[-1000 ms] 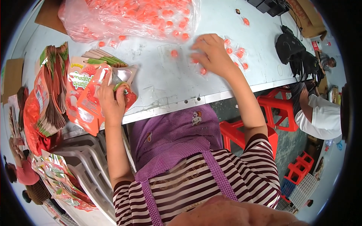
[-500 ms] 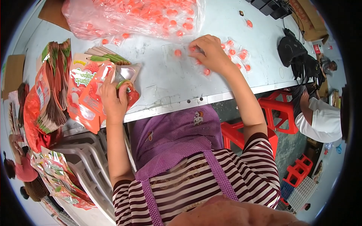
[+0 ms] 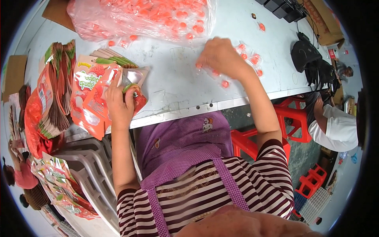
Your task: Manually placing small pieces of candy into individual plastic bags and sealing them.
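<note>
On the left part of the table, my left hand is closed on a red and green foil pouch, its thumb lying across the front. The silvery mouth of the pouch gapes beyond my fingers. My right hand bends over a scatter of wrapped red candies, slightly blurred. One wrapped candy shows at its fingertips, and the palm hides what else is beneath. Another candy lies just under that hand, and several more candies lie to its right.
A large clear bag of wrapped candies fills the far side. Flat printed pouches and a bundled pouch stack lie left. Filled pouches sit near a pale plastic chair. Red stools and a person are at right.
My right hand has swept nearer and curled over the candies. The lone candy on its left is now at the fingertips, and some candies have shifted nearer. My left hand stays put.
</note>
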### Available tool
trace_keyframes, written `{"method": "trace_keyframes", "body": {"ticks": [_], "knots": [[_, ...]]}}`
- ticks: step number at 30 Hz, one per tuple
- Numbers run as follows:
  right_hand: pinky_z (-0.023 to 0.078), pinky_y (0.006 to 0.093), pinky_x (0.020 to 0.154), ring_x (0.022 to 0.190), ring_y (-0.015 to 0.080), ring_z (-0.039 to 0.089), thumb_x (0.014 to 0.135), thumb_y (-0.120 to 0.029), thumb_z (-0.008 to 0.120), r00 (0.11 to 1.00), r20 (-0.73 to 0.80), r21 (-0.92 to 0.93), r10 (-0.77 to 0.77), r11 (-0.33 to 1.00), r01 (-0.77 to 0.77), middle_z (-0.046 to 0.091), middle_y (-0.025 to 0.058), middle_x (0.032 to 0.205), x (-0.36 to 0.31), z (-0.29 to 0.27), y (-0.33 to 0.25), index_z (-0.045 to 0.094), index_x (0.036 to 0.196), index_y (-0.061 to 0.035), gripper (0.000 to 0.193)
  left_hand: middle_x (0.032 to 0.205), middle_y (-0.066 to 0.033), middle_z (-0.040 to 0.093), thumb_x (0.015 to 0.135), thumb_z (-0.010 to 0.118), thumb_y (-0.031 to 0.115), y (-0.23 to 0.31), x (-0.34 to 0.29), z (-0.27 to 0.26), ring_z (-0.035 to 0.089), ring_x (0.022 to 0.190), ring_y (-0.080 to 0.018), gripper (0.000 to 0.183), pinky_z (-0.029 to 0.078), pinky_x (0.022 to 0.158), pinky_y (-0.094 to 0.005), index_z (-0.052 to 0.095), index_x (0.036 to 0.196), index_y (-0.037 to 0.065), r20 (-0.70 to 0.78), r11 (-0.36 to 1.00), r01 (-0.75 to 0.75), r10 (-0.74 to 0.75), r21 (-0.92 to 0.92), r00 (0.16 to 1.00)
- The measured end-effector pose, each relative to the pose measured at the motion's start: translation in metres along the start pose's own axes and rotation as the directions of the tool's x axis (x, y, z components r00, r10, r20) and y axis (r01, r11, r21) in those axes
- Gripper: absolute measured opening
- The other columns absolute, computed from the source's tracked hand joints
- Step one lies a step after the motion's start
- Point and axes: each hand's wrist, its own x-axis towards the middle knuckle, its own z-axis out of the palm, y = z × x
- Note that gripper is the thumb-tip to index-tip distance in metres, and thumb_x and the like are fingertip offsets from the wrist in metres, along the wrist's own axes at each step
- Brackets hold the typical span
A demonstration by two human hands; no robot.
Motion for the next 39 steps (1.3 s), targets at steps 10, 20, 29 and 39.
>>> {"method": "trace_keyframes", "body": {"ticks": [10,20,29,39], "knots": [[0.041,0.0365,0.091,0.103,0.0285,0.049,0.080,-0.013,0.057,0.982,-0.144,0.002,0.123,0.992,-0.124,0.055,0.0100,0.115,0.050,0.022,0.040,0.056,0.112,-0.0070,0.033,0.126,-0.0151,0.051,0.081,0.062,0.015,0.003,0.001,0.001,0.051,0.094,-0.0333,0.020,0.037,0.081,-0.0386,0.049,0.084,0.001,0.028,0.999,0.037,-0.037,-0.010,0.999],[0.045,0.0346,0.079,0.086,0.0284,0.055,0.081,-0.015,0.057,0.960,-0.207,0.160,0.191,0.974,-0.159,0.060,0.0126,0.092,0.016,0.008,0.030,0.060,0.095,-0.0030,0.018,0.124,-0.0150,0.052,0.081,0.062,0.015,0.003,0.002,0.001,0.051,0.092,-0.0324,0.019,0.037,0.080,-0.0385,0.049,0.084,0.001,-0.005,1.000,-0.002,0.002,0.027,1.000],[0.024,0.0459,0.103,0.121,0.0341,0.036,0.076,-0.042,0.064,0.992,-0.044,-0.058,0.117,0.991,-0.120,0.047,0.0119,0.126,-0.029,0.012,-0.031,0.054,0.120,-0.0177,0.052,0.117,-0.0173,0.055,0.080,0.064,0.016,-0.004,-0.004,0.004,0.051,0.089,-0.0328,0.021,0.037,0.079,-0.0394,0.049,0.084,0.001,0.001,0.999,0.031,-0.031,-0.019,1.000],[0.020,0.0533,0.104,0.124,0.0342,0.033,0.072,-0.046,0.066,0.999,-0.046,-0.123,0.021,0.992,-0.027,0.043,0.0071,0.130,-0.056,0.008,-0.036,0.054,0.119,-0.0218,0.054,0.099,-0.0145,0.056,0.082,0.061,0.010,-0.007,-0.013,-0.001,0.051,0.092,-0.0294,0.024,0.039,0.084,-0.0377,0.052,0.103,0.003,0.022,0.986,0.089,-0.087,-0.144,0.996]]}}
